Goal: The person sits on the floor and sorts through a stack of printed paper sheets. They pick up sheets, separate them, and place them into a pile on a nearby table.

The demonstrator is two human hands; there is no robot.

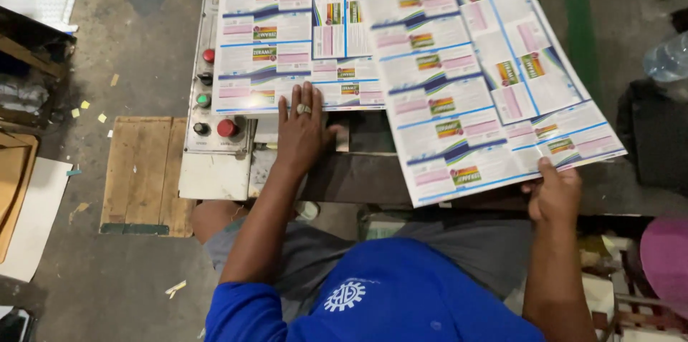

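Nearest the camera, at 6 o'clock, sits the person's blue shirt (387,299) above grey trousers (444,249). From it the right hand (553,195) reaches to 4 o'clock and pinches the near corner of a loose printed sheet (473,77), thumb on top, fingers under and out of sight; the sheet is lifted and tilted, its near edge hanging past the machine bed (358,177) toward the lap. The left hand (302,134), at centre, lies flat with fingers spread and a ring (303,108) on one finger, pressing the near edge of the sheet stack (279,34), which lies flat on the bed and runs toward 12 o'clock. The loose sheet overlaps the stack's right side. Just beside the left hand, at 9 o'clock, is a control panel (218,105) with red, green and black buttons. Beyond it at 8 o'clock a wooden board (143,170) lies on the concrete floor (129,48). At 3 o'clock, well apart, a plastic bottle (666,59) lies above a dark bag (656,134).
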